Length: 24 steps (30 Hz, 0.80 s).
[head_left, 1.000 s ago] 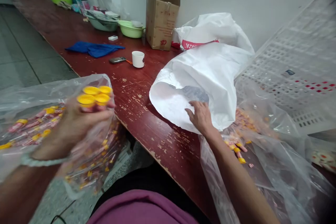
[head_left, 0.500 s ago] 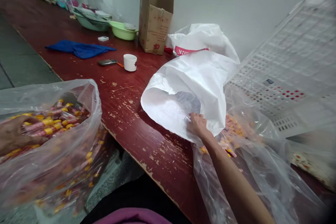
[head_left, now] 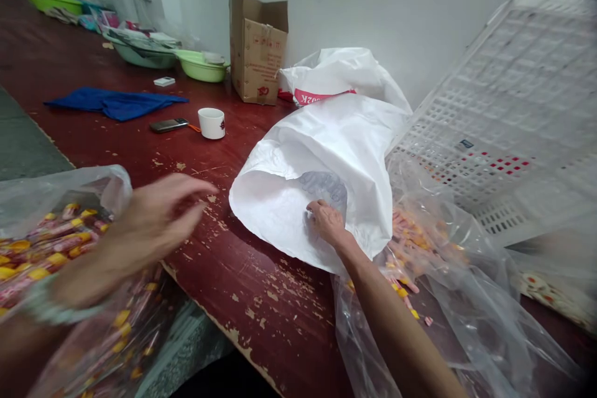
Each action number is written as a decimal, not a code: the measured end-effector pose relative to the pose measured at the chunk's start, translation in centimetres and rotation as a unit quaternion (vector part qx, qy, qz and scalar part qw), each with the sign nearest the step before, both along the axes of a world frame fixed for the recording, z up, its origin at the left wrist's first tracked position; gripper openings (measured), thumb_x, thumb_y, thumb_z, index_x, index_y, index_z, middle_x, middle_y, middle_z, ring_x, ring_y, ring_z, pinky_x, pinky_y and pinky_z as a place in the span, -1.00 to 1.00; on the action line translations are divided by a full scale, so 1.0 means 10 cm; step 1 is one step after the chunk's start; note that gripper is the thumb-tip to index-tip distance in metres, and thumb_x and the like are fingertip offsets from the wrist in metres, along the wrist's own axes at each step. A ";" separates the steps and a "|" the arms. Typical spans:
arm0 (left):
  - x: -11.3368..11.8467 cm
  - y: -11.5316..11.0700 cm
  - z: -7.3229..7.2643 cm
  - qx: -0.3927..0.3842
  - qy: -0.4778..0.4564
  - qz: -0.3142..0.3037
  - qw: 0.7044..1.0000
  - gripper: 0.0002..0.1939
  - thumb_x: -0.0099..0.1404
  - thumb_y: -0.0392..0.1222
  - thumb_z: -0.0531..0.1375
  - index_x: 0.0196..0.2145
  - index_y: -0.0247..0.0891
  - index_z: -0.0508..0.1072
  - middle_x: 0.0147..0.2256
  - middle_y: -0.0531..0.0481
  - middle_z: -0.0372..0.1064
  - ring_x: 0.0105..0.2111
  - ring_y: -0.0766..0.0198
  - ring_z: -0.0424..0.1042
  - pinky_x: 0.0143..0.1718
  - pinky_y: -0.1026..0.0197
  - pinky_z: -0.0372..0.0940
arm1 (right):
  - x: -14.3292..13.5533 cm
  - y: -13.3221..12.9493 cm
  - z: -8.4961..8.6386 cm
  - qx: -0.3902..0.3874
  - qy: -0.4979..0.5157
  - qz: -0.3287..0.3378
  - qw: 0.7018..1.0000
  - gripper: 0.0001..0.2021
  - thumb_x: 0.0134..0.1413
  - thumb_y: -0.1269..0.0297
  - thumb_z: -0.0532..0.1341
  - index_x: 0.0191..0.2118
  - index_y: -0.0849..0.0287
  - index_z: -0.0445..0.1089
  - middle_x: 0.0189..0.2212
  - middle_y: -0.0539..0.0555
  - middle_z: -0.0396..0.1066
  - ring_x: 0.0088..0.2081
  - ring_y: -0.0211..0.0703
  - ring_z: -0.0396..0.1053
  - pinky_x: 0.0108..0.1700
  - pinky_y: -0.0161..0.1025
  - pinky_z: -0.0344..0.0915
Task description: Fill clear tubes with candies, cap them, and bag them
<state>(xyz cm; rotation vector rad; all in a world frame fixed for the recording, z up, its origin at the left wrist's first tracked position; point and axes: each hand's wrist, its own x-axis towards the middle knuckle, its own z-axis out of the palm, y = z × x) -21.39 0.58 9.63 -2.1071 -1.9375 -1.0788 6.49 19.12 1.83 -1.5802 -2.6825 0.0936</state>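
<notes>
My left hand, somewhat blurred, hangs over the table edge beside a clear plastic bag of pink tubes with yellow caps. Its thumb and fingers are apart and nothing shows between them. A pale bracelet circles that wrist. At the mouth of a large white sack, my right hand rests with curled fingers on the inner white surface, near a grey patch. Something small and clear may be at its fingertips; I cannot make it out.
Right of the sack, an opened clear bag holds more pink and orange pieces under a tilted white plastic crate. Behind stand a white cup, a phone-like device, a blue cloth, a cardboard box and green basins.
My left hand has come out of the bag of capped tubes and moved right, over the table edge. My right hand stays at the sack's mouth. The view has shifted slightly.
</notes>
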 end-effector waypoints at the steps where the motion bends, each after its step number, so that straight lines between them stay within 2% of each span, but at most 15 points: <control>1: 0.17 0.30 -0.04 0.005 0.004 -0.058 0.998 -0.78 0.26 -0.32 0.06 -0.17 -0.27 0.45 -0.21 -0.05 0.43 -0.24 0.25 0.40 -0.13 0.18 0.29 | 0.04 -0.01 0.01 -0.007 0.007 0.004 1.000 -0.70 0.05 0.45 0.08 -0.08 0.14 0.37 -0.13 0.09 0.37 -0.20 -0.15 0.36 -0.18 -0.25 0.19; 2: 0.35 0.60 -0.10 -0.020 0.009 -0.110 0.994 -0.73 0.22 -0.40 0.04 -0.19 -0.29 0.46 -0.22 -0.07 0.43 -0.24 0.25 0.40 -0.14 0.19 0.29 | 0.09 -0.01 0.03 -0.014 0.028 0.002 0.999 -0.69 0.02 0.45 0.10 -0.08 0.15 0.36 -0.14 0.09 0.39 -0.20 -0.15 0.36 -0.20 -0.26 0.19; 3: 0.53 0.89 -0.16 -0.042 0.017 -0.133 0.990 -0.67 0.18 -0.49 0.02 -0.19 -0.30 0.47 -0.23 -0.08 0.43 -0.23 0.23 0.40 -0.14 0.19 0.28 | 0.15 -0.02 0.05 -0.023 0.067 -0.008 0.997 -0.70 0.00 0.43 0.11 -0.09 0.17 0.35 -0.17 0.09 0.40 -0.21 -0.14 0.36 -0.20 -0.26 0.20; 5: 0.89 1.42 -0.29 -0.067 0.046 -0.131 0.988 -0.55 0.09 -0.60 -0.03 -0.17 -0.31 0.47 -0.23 -0.12 0.43 -0.22 0.21 0.39 -0.17 0.19 0.27 | 0.28 -0.04 0.10 -0.057 0.202 -0.050 0.976 -0.71 0.00 0.36 0.12 -0.10 0.20 0.32 -0.25 0.10 0.42 -0.25 -0.13 0.35 -0.22 -0.24 0.22; 6: 1.05 1.66 -0.35 -0.074 0.064 -0.133 0.986 -0.51 0.07 -0.62 -0.04 -0.15 -0.32 0.47 -0.21 -0.15 0.42 -0.20 0.19 0.38 -0.18 0.19 0.26 | 0.35 -0.06 0.12 -0.084 0.286 -0.079 0.951 -0.71 0.00 0.29 0.14 -0.11 0.20 0.30 -0.28 0.09 0.42 -0.30 -0.15 0.35 -0.24 -0.23 0.23; 8: 1.35 2.03 -0.45 -0.080 0.099 -0.171 0.977 -0.51 0.04 -0.64 -0.02 -0.17 -0.31 0.48 -0.18 -0.18 0.40 -0.14 0.13 0.34 -0.15 0.16 0.22 | 0.49 -0.10 0.17 -0.140 0.431 -0.127 0.882 -0.65 -0.01 0.15 0.18 -0.11 0.19 0.26 -0.31 0.07 0.43 -0.38 -0.19 0.33 -0.29 -0.23 0.23; 10: 1.58 2.30 -0.55 -0.085 0.118 -0.216 0.965 -0.58 0.00 -0.64 0.04 -0.28 -0.30 0.50 -0.21 -0.18 0.42 -0.10 0.07 0.30 -0.08 0.10 0.17 | 0.61 -0.15 0.21 -0.180 0.523 -0.150 0.820 -0.58 -0.07 0.07 0.24 -0.12 0.19 0.24 -0.30 0.06 0.44 -0.38 -0.21 0.33 -0.30 -0.25 0.22; 12: 1.73 2.48 -0.64 -0.093 0.120 -0.246 0.957 -0.67 -0.03 -0.63 0.08 -0.43 -0.32 0.48 -0.30 -0.19 0.42 -0.10 0.03 0.29 -0.01 0.01 0.09 | 0.72 -0.22 0.23 -0.198 0.576 -0.152 0.778 -0.56 -0.12 0.06 0.29 -0.14 0.18 0.25 -0.27 0.07 0.45 -0.32 -0.20 0.34 -0.25 -0.25 0.21; 14: 1.79 2.57 -0.71 -0.100 0.109 -0.261 0.954 -0.74 -0.03 -0.63 0.08 -0.55 -0.34 0.42 -0.39 -0.20 0.40 -0.14 0.03 0.31 0.03 -0.04 0.04 | 0.80 -0.27 0.24 -0.201 0.603 -0.153 0.757 -0.58 -0.13 0.09 0.31 -0.16 0.17 0.26 -0.27 0.04 0.44 -0.30 -0.21 0.33 -0.25 -0.27 0.19; 16: 1.79 2.58 -0.75 -0.107 0.083 -0.269 0.954 -0.77 -0.02 -0.61 0.07 -0.56 -0.35 0.38 -0.40 -0.21 0.37 -0.18 0.05 0.32 0.01 -0.04 0.05 | 0.84 -0.29 0.22 -0.195 0.614 -0.154 0.749 -0.62 -0.10 0.11 0.30 -0.16 0.14 0.27 -0.30 -0.02 0.40 -0.35 -0.25 0.30 -0.29 -0.29 0.18; 19: 1.77 2.40 -0.74 -0.115 0.028 -0.270 0.956 -0.84 0.09 -0.46 0.10 -0.34 -0.34 0.36 -0.33 -0.16 0.34 -0.27 0.14 0.32 -0.14 0.07 0.19 | 0.81 -0.30 0.19 -0.184 0.631 -0.147 0.739 -0.63 -0.08 0.14 0.30 -0.14 0.11 0.27 -0.35 -0.06 0.34 -0.39 -0.28 0.26 -0.32 -0.31 0.17; 20: 1.77 2.28 -0.72 -0.130 -0.025 -0.278 0.951 -0.84 0.15 -0.38 0.09 -0.26 -0.32 0.33 -0.33 -0.12 0.32 -0.31 0.18 0.32 -0.21 0.12 0.22 | 0.79 -0.30 0.19 -0.181 0.638 -0.144 0.734 -0.63 -0.09 0.14 0.31 -0.14 0.12 0.27 -0.37 -0.07 0.33 -0.40 -0.28 0.25 -0.32 -0.31 0.17; 21: 1.78 2.15 -0.69 -0.155 -0.107 -0.293 0.938 -0.84 0.21 -0.30 0.08 -0.21 -0.29 0.28 -0.33 -0.08 0.31 -0.35 0.23 0.32 -0.28 0.17 0.24 | 0.75 -0.31 0.19 -0.178 0.645 -0.140 0.729 -0.63 -0.09 0.13 0.31 -0.15 0.13 0.27 -0.39 -0.07 0.32 -0.40 -0.28 0.25 -0.32 -0.31 0.17; 22: 1.80 2.01 -0.67 -0.186 -0.211 -0.311 0.908 -0.83 0.24 -0.25 0.06 -0.18 -0.26 0.25 -0.32 -0.04 0.30 -0.37 0.27 0.32 -0.32 0.21 0.25 | 0.71 -0.32 0.18 -0.177 0.655 -0.136 0.722 -0.63 -0.08 0.13 0.31 -0.16 0.13 0.27 -0.40 -0.07 0.31 -0.40 -0.28 0.24 -0.31 -0.31 0.17; 24: 1.86 1.74 -0.63 -0.242 -0.425 -0.341 0.803 -0.81 0.20 -0.23 0.09 -0.19 -0.24 0.24 -0.27 -0.02 0.30 -0.34 0.30 0.33 -0.29 0.24 0.25 | 0.64 -0.36 0.18 -0.177 0.675 -0.117 0.706 -0.65 -0.07 0.12 0.30 -0.17 0.14 0.26 -0.38 -0.06 0.31 -0.36 -0.28 0.25 -0.28 -0.31 0.19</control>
